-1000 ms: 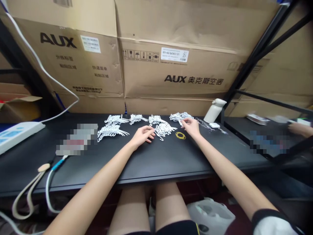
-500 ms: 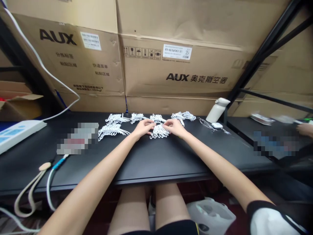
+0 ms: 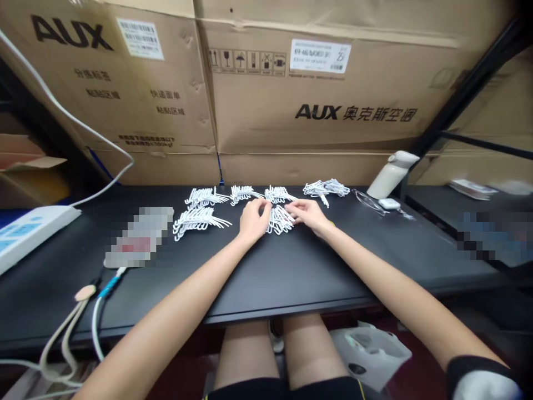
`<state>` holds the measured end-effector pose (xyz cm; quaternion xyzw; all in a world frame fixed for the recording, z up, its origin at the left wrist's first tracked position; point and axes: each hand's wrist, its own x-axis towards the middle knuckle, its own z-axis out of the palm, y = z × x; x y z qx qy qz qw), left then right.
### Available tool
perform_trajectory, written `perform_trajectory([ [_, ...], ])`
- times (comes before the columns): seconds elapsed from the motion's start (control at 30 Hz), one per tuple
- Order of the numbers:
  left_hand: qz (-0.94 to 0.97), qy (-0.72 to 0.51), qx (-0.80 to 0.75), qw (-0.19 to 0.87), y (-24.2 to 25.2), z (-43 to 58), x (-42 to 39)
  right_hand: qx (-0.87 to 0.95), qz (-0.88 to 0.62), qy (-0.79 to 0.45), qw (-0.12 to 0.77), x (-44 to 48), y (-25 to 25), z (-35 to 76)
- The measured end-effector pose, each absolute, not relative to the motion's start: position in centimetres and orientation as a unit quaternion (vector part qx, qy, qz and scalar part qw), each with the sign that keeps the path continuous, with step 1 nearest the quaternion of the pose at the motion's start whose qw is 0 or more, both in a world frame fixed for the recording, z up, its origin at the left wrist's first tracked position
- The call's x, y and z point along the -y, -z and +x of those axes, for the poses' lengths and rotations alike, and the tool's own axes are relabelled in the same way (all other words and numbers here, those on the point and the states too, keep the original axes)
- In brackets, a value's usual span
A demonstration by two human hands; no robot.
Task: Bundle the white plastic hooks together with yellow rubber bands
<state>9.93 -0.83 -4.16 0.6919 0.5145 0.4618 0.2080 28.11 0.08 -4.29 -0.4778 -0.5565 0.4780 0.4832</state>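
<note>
A bunch of thin white hooks point(image 3: 280, 219), bent at one end, lies fanned on the black table between my two hands. My left hand point(image 3: 254, 219) is at its left side, fingers curled and thumb drawn in, covering part of the bunch. What its fingertips hold is hidden. At the right side, my right hand point(image 3: 310, 214) has thumb and fingers closed at the ends of the hooks. Behind lie another bunch of hooks point(image 3: 278, 194), a smaller bunch point(image 3: 244, 193) and a looser heap point(image 3: 327, 188). Two more bunches, one front point(image 3: 195, 220) and one back point(image 3: 204, 196), lie to the left.
A phone-like slab point(image 3: 139, 238), blurred out, lies left with a cable point(image 3: 109, 287) plugged in. A power strip point(image 3: 33, 233) is farther left. Glasses point(image 3: 370, 202), a small white case point(image 3: 389, 204) and a white bottle point(image 3: 392, 175) stand back right. Cardboard point(image 3: 258, 128) walls the rear.
The view has shifted, so the table's things appear farther right. My left fingers have curled in more over the bunch's left side. Another person's hand at far right has left view.
</note>
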Motion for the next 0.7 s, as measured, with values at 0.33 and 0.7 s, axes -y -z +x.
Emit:
perform_trajectory([
  [0.33,0.705,-0.48,-0.471,0.225,3.6,10.0,1.7,0.732,-0.483,-0.167,0.451,0.9,4.3,30.8],
  [0.7,0.899,-0.269,-0.331,0.095,3.8,9.3,1.8,0.765,-0.448,-0.233,0.4,1.0,4.6,30.6],
])
